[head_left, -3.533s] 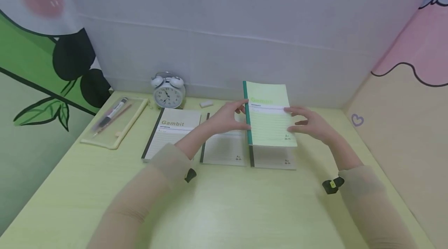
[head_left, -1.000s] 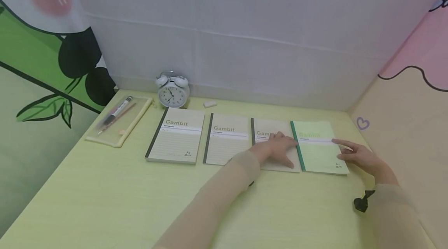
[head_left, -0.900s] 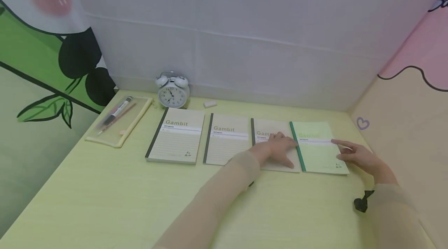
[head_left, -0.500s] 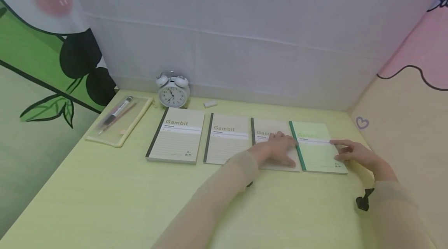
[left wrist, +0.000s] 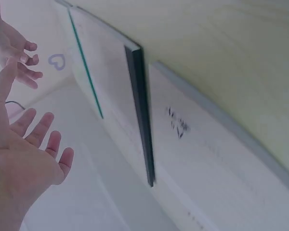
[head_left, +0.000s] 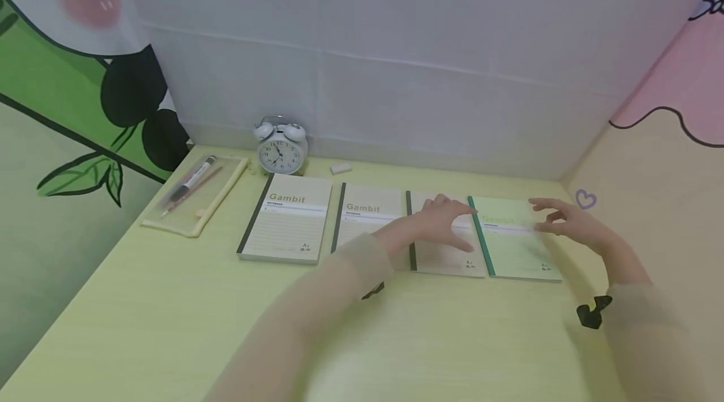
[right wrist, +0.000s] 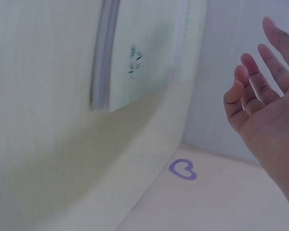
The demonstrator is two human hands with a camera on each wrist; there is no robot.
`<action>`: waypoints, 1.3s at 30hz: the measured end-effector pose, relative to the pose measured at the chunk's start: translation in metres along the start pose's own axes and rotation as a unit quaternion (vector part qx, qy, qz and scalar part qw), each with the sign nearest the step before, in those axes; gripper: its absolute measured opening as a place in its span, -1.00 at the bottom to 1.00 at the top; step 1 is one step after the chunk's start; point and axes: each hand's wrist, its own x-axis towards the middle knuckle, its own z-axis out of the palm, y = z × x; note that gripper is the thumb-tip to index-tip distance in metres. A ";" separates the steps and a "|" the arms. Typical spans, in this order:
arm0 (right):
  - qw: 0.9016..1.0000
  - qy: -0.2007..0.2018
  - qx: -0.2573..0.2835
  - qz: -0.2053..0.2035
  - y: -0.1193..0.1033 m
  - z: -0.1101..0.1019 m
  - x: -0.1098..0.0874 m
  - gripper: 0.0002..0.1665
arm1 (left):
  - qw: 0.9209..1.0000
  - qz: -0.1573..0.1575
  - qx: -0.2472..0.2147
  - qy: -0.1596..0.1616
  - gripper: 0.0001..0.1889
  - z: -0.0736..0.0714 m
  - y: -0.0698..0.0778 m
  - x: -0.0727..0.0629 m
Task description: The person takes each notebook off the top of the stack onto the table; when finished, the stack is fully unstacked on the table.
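Observation:
A green notebook (head_left: 517,251) with a dark green spine lies flat at the right end of a row of notebooks. Just left of it is a white notebook (head_left: 447,260) with a dark spine, partly covered by my left hand (head_left: 435,223). That hand hovers above it, thumb and fingers spread and holding nothing. My right hand (head_left: 577,226) is raised over the green notebook's right edge, its fingers loosely bent and nothing in them. The right wrist view shows this hand (right wrist: 269,96) apart from the green notebook (right wrist: 144,57).
Two more white notebooks, a thick one (head_left: 285,226) and a thinner one (head_left: 367,207), continue the row leftward. Behind stand a white alarm clock (head_left: 281,149) and an eraser (head_left: 340,168). A clear pencil pouch (head_left: 223,195) with pens lies at the left. Walls border the back and right.
The green notebook was held up in both hands, then was set down at the row's right end and shifted slightly left. Both hands have since lifted off it.

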 end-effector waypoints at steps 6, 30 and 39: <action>0.999 0.015 -0.013 -0.031 -0.044 -0.005 0.006 -0.22 | 1.000 0.008 -0.004 0.024 -0.16 -0.024 -0.003 -0.019; 0.979 0.144 -0.046 -0.137 -0.197 0.032 0.028 -0.34 | 0.996 -0.003 -0.030 0.084 -0.20 -0.100 -0.029 -0.135; 0.972 0.139 0.018 -0.190 -0.234 0.061 0.030 -0.32 | 0.991 -0.024 -0.048 0.123 -0.19 -0.122 -0.046 -0.181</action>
